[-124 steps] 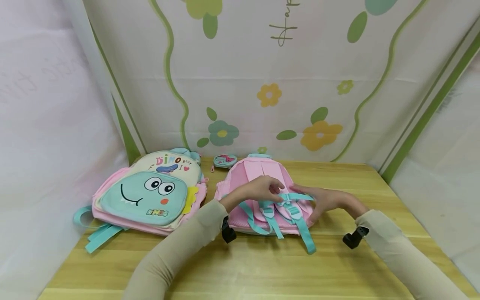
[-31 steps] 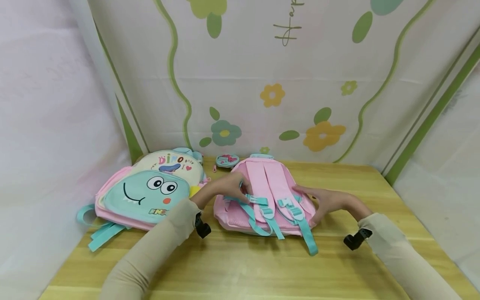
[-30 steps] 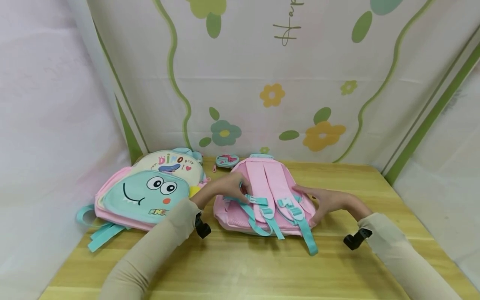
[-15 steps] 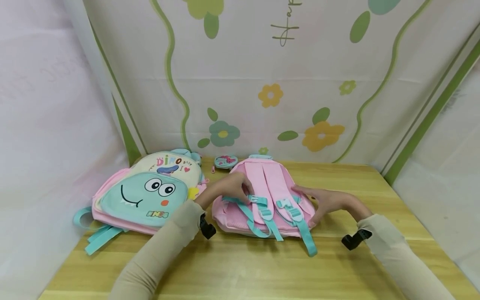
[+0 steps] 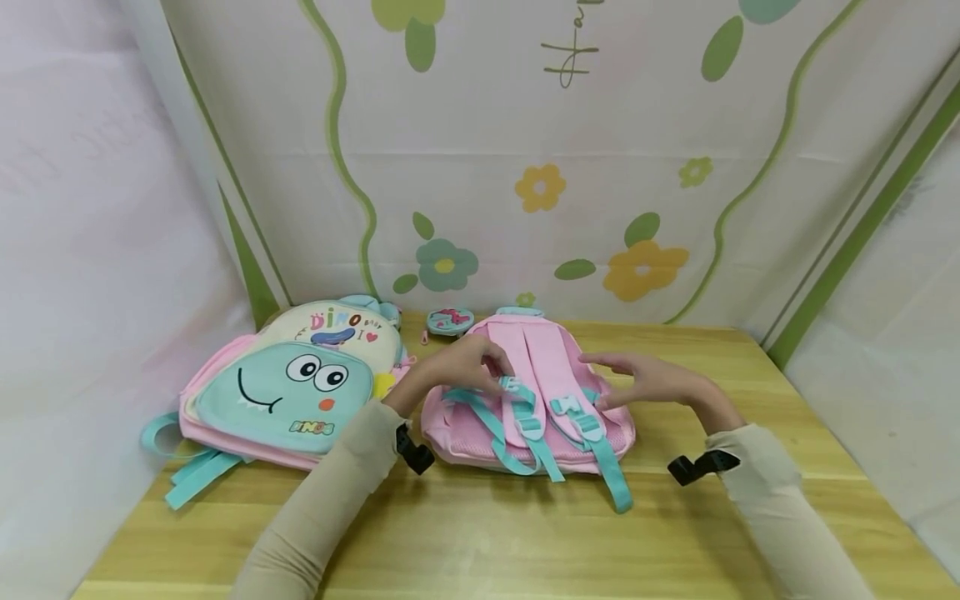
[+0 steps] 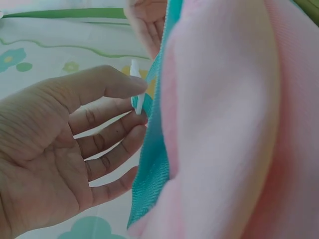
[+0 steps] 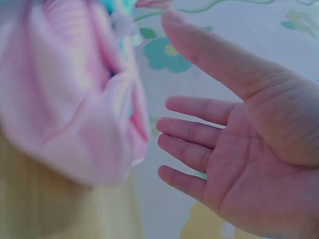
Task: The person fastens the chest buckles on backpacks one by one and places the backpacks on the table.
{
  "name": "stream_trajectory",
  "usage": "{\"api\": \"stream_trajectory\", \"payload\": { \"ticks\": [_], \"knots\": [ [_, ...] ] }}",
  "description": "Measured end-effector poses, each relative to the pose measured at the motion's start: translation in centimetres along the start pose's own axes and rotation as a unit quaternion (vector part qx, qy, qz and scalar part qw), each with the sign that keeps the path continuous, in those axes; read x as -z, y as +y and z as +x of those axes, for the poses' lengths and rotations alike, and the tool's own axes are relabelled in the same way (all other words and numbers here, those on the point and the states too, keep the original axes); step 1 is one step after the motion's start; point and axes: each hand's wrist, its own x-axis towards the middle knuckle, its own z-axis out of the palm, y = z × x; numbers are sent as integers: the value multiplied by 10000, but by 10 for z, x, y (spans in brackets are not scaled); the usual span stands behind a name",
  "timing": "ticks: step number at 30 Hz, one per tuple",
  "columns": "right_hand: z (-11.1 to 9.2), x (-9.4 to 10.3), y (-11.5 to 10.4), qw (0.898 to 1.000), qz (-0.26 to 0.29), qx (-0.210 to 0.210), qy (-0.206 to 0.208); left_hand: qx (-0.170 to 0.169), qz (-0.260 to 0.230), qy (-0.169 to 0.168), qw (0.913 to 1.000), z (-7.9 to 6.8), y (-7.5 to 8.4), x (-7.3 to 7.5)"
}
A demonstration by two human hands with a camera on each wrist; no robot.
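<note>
The pink backpack [image 5: 491, 346] lies on the table with its shoulder straps and teal webbing facing up. My left hand [image 5: 467, 364] pinches a white buckle half [image 6: 138, 87] on a teal strap between thumb and fingers, lifted slightly above the bag. On the opposite shoulder strap lies the matching buckle half [image 5: 567, 406], apart from the first. Right of the bag, my right hand [image 5: 651, 379] hovers with fingers extended and holds nothing. In the right wrist view its palm [image 7: 259, 164] faces the bag's side, with a gap between.
A dinosaur backpack [image 5: 300, 383] lies at the left, its teal straps [image 5: 198, 475] trailing off its near-left corner. Behind the pink backpack sits a small round teal pouch [image 5: 450, 321]. A printed cloth backdrop [image 5: 480, 125] encloses the back and sides of the wooden table [image 5: 517, 533].
The buckle joining both straps 4.1 s ago is now parted. My left hand went leftward with one half and has since raised it slightly. My right hand has just lifted off the bag's side.
</note>
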Motion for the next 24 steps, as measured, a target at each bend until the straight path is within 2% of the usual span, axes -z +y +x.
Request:
{"api": "stream_trajectory", "payload": {
  "ticks": [4,9,19,24],
  "knots": [
    [9,0,-9,9991,-84,346,244,-179,-60,57,9998,0,-2,2],
    [20,-2,-22,9969,-283,656,328,-318,-290,149,9990,0,-2,3],
    [29,-15,-23,9962,-8,786,381,-536,-690,381,9954,6,-10,-4],
    [32,-20,-20,9968,-117,735,302,-607,-716,488,9944,10,-13,-9]
  ]
}}
